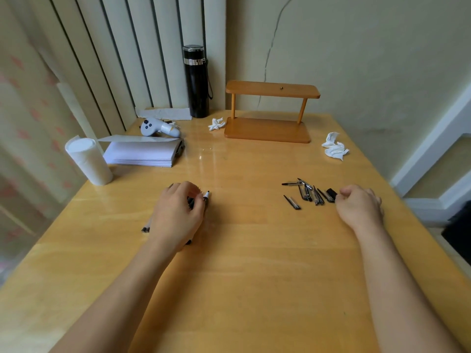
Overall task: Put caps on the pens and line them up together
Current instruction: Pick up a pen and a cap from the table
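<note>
Pens (201, 200) sit under the left hand (178, 212), whose fingers curl down over the bunch; one uncapped tip pokes out at the hand's 1 o'clock, and more ends show at its 8 and 6 o'clock. Whether the hand actually grips them, I cannot tell. The right hand (360, 206) rests on the table (254, 276) as a loose fist, holding nothing visible. Caps (309, 193) lie scattered just at its 9 o'clock, well apart from the pens.
</note>
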